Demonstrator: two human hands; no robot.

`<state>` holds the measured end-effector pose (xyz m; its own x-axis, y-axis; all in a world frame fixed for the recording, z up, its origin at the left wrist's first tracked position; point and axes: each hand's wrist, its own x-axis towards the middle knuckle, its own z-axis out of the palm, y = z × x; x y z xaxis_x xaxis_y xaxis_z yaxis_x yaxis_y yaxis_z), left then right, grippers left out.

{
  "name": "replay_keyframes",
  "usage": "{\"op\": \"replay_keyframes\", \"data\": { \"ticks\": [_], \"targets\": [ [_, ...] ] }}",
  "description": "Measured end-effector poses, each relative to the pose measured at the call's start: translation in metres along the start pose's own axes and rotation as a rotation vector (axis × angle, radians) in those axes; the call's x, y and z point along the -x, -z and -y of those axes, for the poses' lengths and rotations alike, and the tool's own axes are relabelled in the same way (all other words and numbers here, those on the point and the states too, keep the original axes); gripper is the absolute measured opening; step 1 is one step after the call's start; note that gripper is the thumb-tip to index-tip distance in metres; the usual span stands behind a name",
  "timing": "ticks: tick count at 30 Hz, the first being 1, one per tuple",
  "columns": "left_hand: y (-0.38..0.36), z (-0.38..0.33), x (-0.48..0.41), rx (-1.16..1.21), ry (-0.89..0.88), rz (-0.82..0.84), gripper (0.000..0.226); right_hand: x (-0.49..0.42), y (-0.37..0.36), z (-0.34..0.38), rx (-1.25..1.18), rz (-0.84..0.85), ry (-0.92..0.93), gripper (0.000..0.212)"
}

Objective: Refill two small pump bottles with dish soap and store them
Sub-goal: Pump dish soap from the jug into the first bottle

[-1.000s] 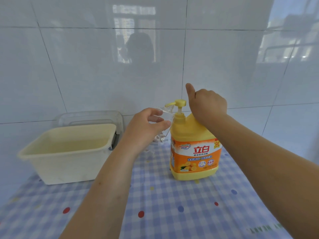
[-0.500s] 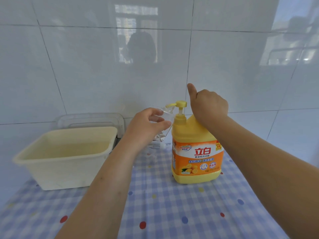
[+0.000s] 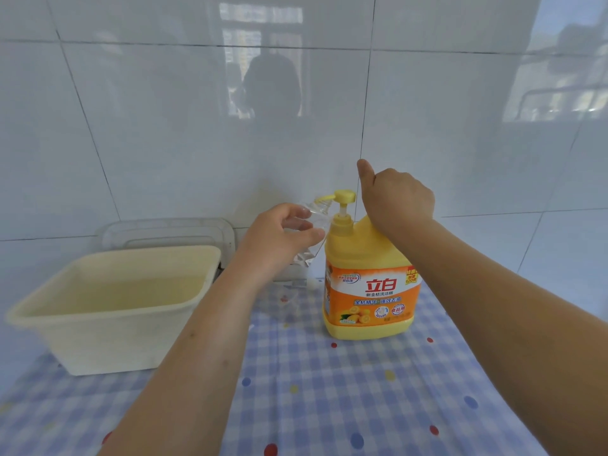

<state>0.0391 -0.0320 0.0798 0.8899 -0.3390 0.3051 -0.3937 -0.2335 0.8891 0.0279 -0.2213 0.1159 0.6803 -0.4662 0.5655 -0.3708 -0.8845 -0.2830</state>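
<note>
Hardly anything has moved over the last second. Both hands keep their places and only the view has drifted a little, so the filling step looks set up but not yet under way.

The left hand (image 3: pixel 279 238) holds a small clear plastic bottle (image 3: pixel 316 213) in the air, its fingers (image 3: pixel 296 223) and thumb wrapped round the body. The bottle is tilted, with its mouth up against the spout of the yellow pump head (image 3: pixel 344 195). It looks see-through all the way down, so I judge little or no soap is in it yet.

The pump head sits raised on the large yellow plastic dish-soap jug (image 3: pixel 368 291), which stands upright on the counter (image 3: pixel 329 390) under a blue checked cloth with coloured dots.

The right hand (image 3: pixel 398 199) rests on the jug's top rear, just behind the pump. Its fingers are curled tight, seemingly round the handle, which the fist hides. The thumb points straight up beside the pump head without touching it, so nothing is pressing the pump down.

Something small and clear lies on the cloth below the left hand, too faint to name. A cream plastic tub (image 3: pixel 108 343) stands well to the left, with a clear plastic lid (image 3: pixel 164 230) leaning on the white tiled wall (image 3: pixel 164 126) behind it.
</note>
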Motion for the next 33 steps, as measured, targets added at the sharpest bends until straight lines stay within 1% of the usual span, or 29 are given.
{"op": "replay_keyframes", "data": {
  "ticks": [5,8,11,13,17,18,20,23,25,30,33],
  "targets": [
    [0.004,-0.001,0.000,0.026,0.006,0.063,0.026,-0.007,0.002,-0.003,0.038,0.096,0.025,0.043],
    [0.010,-0.002,-0.001,0.021,-0.011,0.123,0.023,-0.010,0.008,-0.001,0.048,0.167,0.020,0.036],
    [0.011,-0.001,-0.004,0.022,-0.020,0.134,0.023,-0.015,0.014,0.003,0.037,0.240,0.008,0.030],
    [0.012,0.001,-0.006,0.033,-0.026,0.136,0.023,-0.019,0.018,0.009,-0.037,0.239,0.012,0.024],
    [0.012,0.006,-0.011,0.052,-0.037,0.161,0.026,-0.026,0.033,0.035,-0.297,0.109,0.078,0.036],
    [0.012,0.006,-0.012,0.047,-0.038,0.175,0.027,-0.028,0.036,0.043,-0.346,0.117,0.103,0.037],
    [0.013,0.007,-0.014,0.056,-0.031,0.204,0.028,-0.030,0.039,0.057,-0.414,0.205,0.138,0.037],
    [0.015,0.006,-0.017,0.079,-0.021,0.237,0.029,-0.033,0.038,0.068,-0.397,0.352,0.148,0.038],
    [0.016,0.007,-0.020,0.054,-0.020,0.257,0.029,-0.034,0.031,0.070,-0.362,0.413,0.157,0.040],
    [0.016,0.010,-0.026,-0.026,-0.007,0.347,0.042,-0.027,0.015,0.070,-0.305,0.500,0.136,0.044],
    [0.016,0.013,-0.030,-0.042,-0.013,0.359,0.051,-0.027,0.012,0.070,-0.271,0.525,0.116,0.042]
  ]
}}
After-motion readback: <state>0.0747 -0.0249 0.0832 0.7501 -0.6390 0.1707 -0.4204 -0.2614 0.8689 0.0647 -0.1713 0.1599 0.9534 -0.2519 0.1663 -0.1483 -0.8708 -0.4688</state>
